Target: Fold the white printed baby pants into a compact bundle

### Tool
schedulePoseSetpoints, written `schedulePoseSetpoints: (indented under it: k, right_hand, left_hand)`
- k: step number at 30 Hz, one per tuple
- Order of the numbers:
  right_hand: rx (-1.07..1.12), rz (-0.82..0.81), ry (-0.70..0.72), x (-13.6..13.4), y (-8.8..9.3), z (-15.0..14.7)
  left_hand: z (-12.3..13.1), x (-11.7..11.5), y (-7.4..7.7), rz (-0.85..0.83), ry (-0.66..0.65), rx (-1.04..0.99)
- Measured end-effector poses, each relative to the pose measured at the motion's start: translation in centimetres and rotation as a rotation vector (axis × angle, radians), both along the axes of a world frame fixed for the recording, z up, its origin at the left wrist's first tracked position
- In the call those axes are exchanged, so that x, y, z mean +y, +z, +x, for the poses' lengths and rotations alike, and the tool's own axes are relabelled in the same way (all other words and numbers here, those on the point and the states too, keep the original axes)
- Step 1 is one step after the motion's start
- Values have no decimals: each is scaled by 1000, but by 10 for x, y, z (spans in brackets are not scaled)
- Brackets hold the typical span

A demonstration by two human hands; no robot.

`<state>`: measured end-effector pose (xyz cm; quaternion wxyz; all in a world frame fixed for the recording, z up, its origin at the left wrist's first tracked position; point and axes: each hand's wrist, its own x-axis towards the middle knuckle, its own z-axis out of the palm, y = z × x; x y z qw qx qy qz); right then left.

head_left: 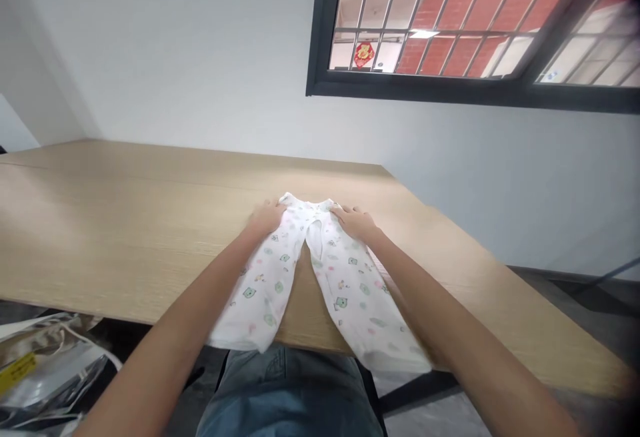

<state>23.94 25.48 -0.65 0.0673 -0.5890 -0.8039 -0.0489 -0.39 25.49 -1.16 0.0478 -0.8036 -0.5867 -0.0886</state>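
Baby pants (345,284) flat on desk (125,237), long axis toward body, waist far, legs over near edge. Left hand (265,218), right hand (355,222) equally near, on waist corners; fingers (273,206) open, flat, apparently not gripping.

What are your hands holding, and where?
The white baby pants, at the waist end: the left hand is on one corner, the right hand on the other. The fingers lie on top, so I cannot tell if they grip.

On my screen, the left hand (265,217) and right hand (355,222) hide part of the waist of the baby trousers (345,290). A foil bag (45,370) at eight o'clock runs off-frame.
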Motion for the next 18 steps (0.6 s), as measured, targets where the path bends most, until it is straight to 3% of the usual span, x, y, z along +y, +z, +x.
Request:
schedulePoseSetpoints:
  k: [4,8,13,16,18]
  right_hand:
    - [-3,38,22,2,6,-8]
    - [58,45,234,-27,15,-43]
    - [245,-193,726,-64,10,-105]
    - [178,-280,654,-51,0,-125]
    - [165,-254,529,-30,-5,-129]
  left_hand:
    - [4,1,3,22,11,-6]
    - [3,-27,4,5,-63,-17]
    - [-9,-111,-6,-64,-201,0]
    - [-19,-172,-23,-4,-229,21]
    - [-23,-207,-38,212,-163,18]
